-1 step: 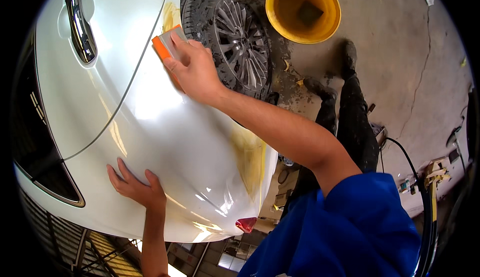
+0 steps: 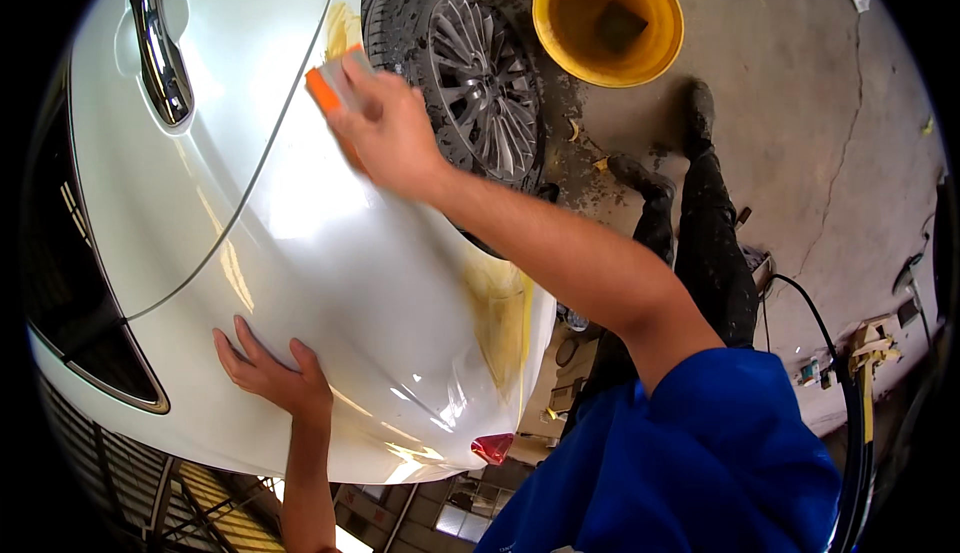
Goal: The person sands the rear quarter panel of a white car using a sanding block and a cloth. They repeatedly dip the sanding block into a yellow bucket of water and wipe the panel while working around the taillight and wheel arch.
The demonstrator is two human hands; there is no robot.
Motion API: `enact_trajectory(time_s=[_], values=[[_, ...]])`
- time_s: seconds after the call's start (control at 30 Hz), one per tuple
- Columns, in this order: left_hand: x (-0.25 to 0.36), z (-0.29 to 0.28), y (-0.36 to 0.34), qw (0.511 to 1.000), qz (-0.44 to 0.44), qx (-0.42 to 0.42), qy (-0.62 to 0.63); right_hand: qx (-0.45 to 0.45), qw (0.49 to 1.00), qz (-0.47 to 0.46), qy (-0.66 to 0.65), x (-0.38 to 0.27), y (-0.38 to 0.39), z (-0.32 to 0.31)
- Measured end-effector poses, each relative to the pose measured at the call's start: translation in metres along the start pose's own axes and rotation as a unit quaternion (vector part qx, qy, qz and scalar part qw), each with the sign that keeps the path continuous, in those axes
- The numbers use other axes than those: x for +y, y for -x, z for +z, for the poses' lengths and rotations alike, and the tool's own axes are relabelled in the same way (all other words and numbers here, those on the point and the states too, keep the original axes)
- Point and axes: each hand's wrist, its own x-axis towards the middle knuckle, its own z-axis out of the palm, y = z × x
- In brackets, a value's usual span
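Note:
My right hand (image 2: 392, 133) grips a grey and orange sanding block (image 2: 328, 93). The block lies against the white rear side panel (image 2: 350, 283) of a car, between the curved door seam and the wheel arch, and the hand is smeared by motion. A yellowish patch (image 2: 343, 29) marks the paint just beyond the block. Lower on the same panel rests my left hand (image 2: 277, 365), open, its fingers spread on the paint and holding nothing. Nearer the tail light, a larger yellowish patch (image 2: 497, 318) covers part of the bodywork.
A dark-spoked wheel (image 2: 485, 88) sits beside my right hand. On the concrete floor stands a yellow basin (image 2: 608, 58) with water, a dark square piece and a dark cloth at its rim. A chrome door handle (image 2: 160, 43), red tail light (image 2: 492, 448) and black hose (image 2: 805, 303) also show.
My right hand and the sanding block have shifted very slightly, with more blur now. My left hand stays in place.

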Motion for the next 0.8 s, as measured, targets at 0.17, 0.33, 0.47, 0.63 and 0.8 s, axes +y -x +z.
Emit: enact_trajectory(time_s=[0.17, 0.33, 0.47, 0.63, 0.8], values=[[0.002, 0.000, -0.005, 1.000, -0.003, -0.015, -0.011, -0.122, 0.944, 0.236, -0.194, 0.018, -0.054, -0.010], [-0.001, 0.001, 0.005, 0.999, -0.020, -0.027, -0.003, -0.061, 0.997, 0.008, -0.036, -0.008, 0.088, -0.044], [0.003, 0.004, -0.005, 1.000, 0.002, -0.006, 0.003, -0.154, 0.958, 0.158, -0.182, 0.017, -0.006, -0.028], [0.002, 0.004, 0.000, 1.000, -0.007, -0.013, -0.011, -0.158, 0.984, 0.045, -0.069, 0.003, 0.059, -0.056], [0.000, 0.002, 0.002, 1.000, -0.005, 0.001, 0.007, -0.120, 0.978, 0.107, -0.135, 0.012, 0.052, -0.040]])
